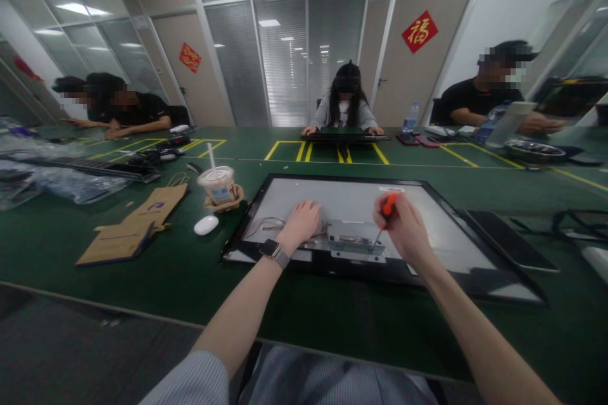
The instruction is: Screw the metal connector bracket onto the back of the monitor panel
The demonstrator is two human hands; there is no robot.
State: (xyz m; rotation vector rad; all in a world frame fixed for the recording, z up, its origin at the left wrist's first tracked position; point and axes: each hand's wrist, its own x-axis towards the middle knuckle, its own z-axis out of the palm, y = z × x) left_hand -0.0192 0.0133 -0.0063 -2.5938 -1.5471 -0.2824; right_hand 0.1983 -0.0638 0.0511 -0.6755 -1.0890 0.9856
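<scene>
My right hand (pixel 406 223) clamped red-orange-handled screwdriver (pixel 390 204), tip at right end of silver metal box (pixel 354 242); left hand (pixel 303 221), grip I could not tell, lay over grey-backed, black-framed panel (pixel 346 195) on green table (pixel 156 285).

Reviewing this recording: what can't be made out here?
All in the head view:
Screwdriver: tip too small and blurred to tell whether it meets a screw.
Left grip: its back hides whether anything is held beneath.
Cup: label print too small to read.
White object: cut off by the right edge.
</scene>
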